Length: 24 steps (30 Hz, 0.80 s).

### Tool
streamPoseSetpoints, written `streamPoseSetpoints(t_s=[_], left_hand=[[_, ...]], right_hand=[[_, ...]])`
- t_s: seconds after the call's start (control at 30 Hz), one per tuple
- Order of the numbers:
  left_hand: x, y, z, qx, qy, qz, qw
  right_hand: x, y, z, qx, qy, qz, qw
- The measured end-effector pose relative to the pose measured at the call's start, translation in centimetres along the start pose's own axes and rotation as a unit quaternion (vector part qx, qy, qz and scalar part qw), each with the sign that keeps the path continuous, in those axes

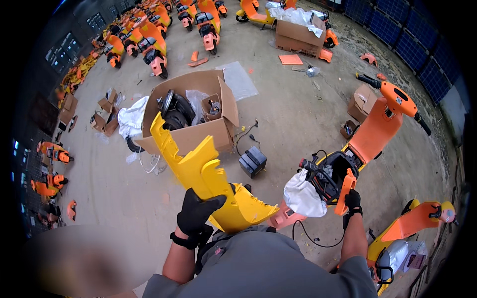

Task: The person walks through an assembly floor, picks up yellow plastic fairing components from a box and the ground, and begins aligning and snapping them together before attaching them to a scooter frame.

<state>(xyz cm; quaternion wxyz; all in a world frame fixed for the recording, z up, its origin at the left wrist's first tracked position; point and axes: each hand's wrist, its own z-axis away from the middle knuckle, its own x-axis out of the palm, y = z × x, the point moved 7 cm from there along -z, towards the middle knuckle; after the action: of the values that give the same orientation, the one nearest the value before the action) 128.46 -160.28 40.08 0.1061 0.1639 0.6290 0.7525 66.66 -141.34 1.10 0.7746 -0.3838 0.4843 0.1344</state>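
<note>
My left hand [196,212], in a black glove, is closed on a large yellow plastic body panel [191,166], held up in front of my body. Its far end overlaps a cardboard box in the picture. To the right, my gloved right hand [353,199] has its fingers round the edge of a smaller orange plastic panel [345,191]. That piece stands upright beside the open body of an orange scooter [380,130], where black cables and parts show. A white cloth-like bag [304,196] hangs on the scooter's near side.
Ahead stands an open cardboard box [198,139] with tyres inside. A dark battery-like block [252,161] sits on the concrete floor near a cable. Another yellow-orange scooter [412,223] is at lower right. Rows of scooters [154,47] fill the back; blue crates [415,39] line the right.
</note>
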Motion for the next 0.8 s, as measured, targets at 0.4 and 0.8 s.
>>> streamPoseSetpoints(t_s=[0.4, 0.8], left_hand=[[1.0, 0.7, -20.5, -0.027, -0.260, -0.004, 0.965], [6.6, 1.1, -30.0, -0.047, -0.262, 0.004, 0.964]], right_hand=[[-4.5, -5.6, 3.6, -0.002, 0.046, 0.175, 0.983], [-1.0, -1.9, 1.7, 0.098, -0.010, 0.113, 0.989]])
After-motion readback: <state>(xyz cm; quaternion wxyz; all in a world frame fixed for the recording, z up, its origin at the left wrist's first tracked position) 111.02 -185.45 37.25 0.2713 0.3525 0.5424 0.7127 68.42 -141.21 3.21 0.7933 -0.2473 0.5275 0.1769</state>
